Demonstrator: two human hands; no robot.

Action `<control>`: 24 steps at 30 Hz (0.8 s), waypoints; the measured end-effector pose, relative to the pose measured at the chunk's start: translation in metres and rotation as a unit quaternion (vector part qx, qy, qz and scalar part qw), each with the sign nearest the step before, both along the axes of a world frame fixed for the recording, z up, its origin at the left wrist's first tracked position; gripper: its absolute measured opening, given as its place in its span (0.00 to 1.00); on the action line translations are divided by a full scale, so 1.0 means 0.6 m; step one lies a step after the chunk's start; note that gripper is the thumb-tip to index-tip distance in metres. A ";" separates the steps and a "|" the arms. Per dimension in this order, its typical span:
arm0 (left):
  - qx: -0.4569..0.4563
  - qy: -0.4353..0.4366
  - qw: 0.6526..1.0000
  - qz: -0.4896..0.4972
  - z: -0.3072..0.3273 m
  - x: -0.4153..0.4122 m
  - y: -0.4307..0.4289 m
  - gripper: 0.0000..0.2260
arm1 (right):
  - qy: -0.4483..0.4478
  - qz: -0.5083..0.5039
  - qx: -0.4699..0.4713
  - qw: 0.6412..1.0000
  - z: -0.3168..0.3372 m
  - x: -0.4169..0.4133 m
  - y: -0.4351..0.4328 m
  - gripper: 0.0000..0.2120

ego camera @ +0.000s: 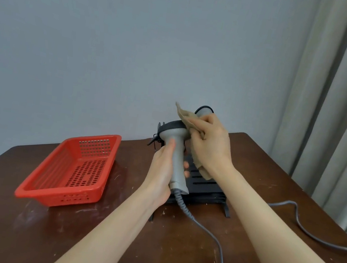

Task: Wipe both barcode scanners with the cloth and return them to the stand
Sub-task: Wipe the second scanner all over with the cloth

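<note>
My left hand (162,170) grips the handle of a grey barcode scanner (176,152), held upright above the black stand (204,187). Its dark head points left and its coiled grey cable (203,226) trails down over the table. My right hand (211,146) presses a beige cloth (187,116) against the right side of that scanner's head; a tail of the cloth hangs below my palm. Behind my right hand the top of a second grey scanner (204,110) shows, mostly hidden; whether it rests on the stand is not visible.
A red perforated plastic basket (96,187) sits to the left on the dark wooden table (18,232). Another grey cable (302,227) runs off the right edge. A plain wall stands behind, and a curtain (340,111) hangs at the right.
</note>
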State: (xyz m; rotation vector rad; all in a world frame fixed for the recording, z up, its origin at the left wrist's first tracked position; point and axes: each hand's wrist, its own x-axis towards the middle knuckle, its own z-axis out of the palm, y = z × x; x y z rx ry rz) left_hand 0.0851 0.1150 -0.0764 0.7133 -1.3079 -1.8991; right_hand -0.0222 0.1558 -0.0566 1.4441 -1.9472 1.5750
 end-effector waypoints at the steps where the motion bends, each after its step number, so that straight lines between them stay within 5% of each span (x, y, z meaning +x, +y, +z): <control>1: 0.003 0.006 1.000 0.004 0.000 -0.002 -0.001 0.15 | 0.020 0.021 -0.005 1.000 -0.003 0.009 -0.001 0.16; 5: 0.069 0.089 0.994 0.005 0.002 -0.014 -0.006 0.14 | 0.112 0.087 -0.008 0.990 -0.019 0.034 0.000 0.14; 9: 0.107 0.053 0.993 0.002 0.015 -0.005 -0.002 0.16 | 0.058 0.044 0.020 0.997 -0.014 0.012 -0.001 0.17; 18: 0.160 0.057 0.985 -0.022 0.020 0.008 -0.031 0.17 | 0.041 0.189 0.076 0.978 -0.035 0.035 0.034 0.15; 24: 0.125 0.044 0.991 0.010 0.017 0.006 -0.023 0.19 | 0.024 0.113 0.009 0.993 -0.013 0.009 0.007 0.16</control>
